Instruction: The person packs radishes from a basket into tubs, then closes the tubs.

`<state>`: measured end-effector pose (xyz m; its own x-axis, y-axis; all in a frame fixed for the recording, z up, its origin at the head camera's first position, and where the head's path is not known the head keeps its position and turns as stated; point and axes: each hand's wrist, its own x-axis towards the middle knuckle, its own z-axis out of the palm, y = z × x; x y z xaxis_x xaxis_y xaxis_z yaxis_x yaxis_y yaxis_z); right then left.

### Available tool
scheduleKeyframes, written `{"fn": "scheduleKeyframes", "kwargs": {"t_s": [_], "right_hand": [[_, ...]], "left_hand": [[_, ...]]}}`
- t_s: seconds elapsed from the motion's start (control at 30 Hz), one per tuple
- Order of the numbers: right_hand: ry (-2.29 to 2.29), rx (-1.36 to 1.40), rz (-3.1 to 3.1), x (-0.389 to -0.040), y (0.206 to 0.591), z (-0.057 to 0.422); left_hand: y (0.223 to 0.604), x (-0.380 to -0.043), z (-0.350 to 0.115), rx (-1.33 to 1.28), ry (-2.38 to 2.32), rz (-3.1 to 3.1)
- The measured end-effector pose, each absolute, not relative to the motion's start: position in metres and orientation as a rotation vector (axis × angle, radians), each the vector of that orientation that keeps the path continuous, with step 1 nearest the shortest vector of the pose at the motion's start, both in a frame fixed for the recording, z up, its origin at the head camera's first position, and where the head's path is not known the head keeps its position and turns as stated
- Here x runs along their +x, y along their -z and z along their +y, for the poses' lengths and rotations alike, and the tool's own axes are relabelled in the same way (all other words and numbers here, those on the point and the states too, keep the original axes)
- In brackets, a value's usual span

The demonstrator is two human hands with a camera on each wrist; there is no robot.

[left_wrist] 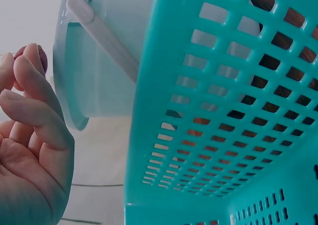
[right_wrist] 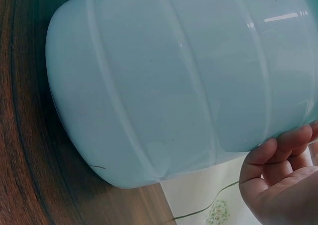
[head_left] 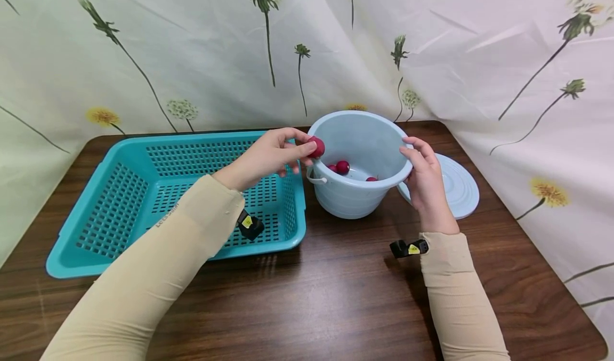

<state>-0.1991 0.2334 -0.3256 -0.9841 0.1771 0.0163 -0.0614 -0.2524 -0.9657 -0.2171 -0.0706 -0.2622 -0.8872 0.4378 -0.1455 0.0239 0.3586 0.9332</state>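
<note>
My left hand (head_left: 273,155) pinches a round red radish (head_left: 317,146) between thumb and fingers, just at the left rim of a light blue bucket (head_left: 350,203). In the left wrist view the radish (left_wrist: 43,61) is partly hidden behind the fingertips. Several more radishes (head_left: 342,167) lie at the bottom of the bucket, partly covered by its near rim. My right hand (head_left: 426,182) grips the bucket's right rim, thumb and fingers at the edge. From the right wrist, the ribbed bucket wall (right_wrist: 149,86) fills most of the view, with curled fingers (right_wrist: 261,153) against it.
A turquoise perforated basket (head_left: 299,227) stands left of the bucket, beneath my left forearm. Behind my right hand, a round light blue lid (head_left: 462,187) lies on the dark wooden table (head_left: 326,297). A floral cloth (head_left: 216,46) hangs along the back.
</note>
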Motion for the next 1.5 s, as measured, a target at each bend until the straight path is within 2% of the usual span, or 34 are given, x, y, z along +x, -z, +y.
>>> {"fn": "scheduleKeyframes", "kwargs": {"t_s": [0.83,1.5], "right_hand": [[-2.365,-0.130,-1.822,-0.196,0.327,0.235],[-2.368,-0.143,-1.831,-0.192,0.325,0.236]], "left_hand": [[0.264,-0.218,-0.044,0.458,-1.509,2.323],[0.266,-0.213,-0.041,0.443,-1.595,2.303]]}}
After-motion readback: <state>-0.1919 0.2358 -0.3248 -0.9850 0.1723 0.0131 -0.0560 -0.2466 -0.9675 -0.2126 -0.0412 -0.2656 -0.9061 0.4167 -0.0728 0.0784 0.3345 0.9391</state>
